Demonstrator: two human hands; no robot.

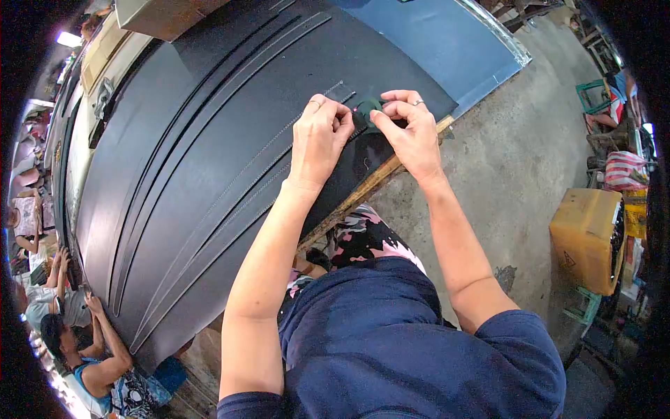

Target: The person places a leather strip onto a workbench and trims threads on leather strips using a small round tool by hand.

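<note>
A dark sheet covers the sloping worktop [230,91], with long narrow black strips [244,150] lying along it, some with a light stitched-looking line. My left hand [319,136] is closed in a pinch near the strip ends; what its fingertips hold, if anything, is hidden. My right hand [410,133] is closed with thumb and fingers on a small dark green round piece, perhaps a roll [368,110], with a pink spot at its left side. The two hands are close together but apart, near the worktop's right edge.
A blue-grey panel [426,45] lies at the far end. Wood edging [380,174] runs along the near side. A cardboard box [167,15] stands at the top; a yellow container [585,237] stands right. Another person [98,349] has hands at the worktop's left end.
</note>
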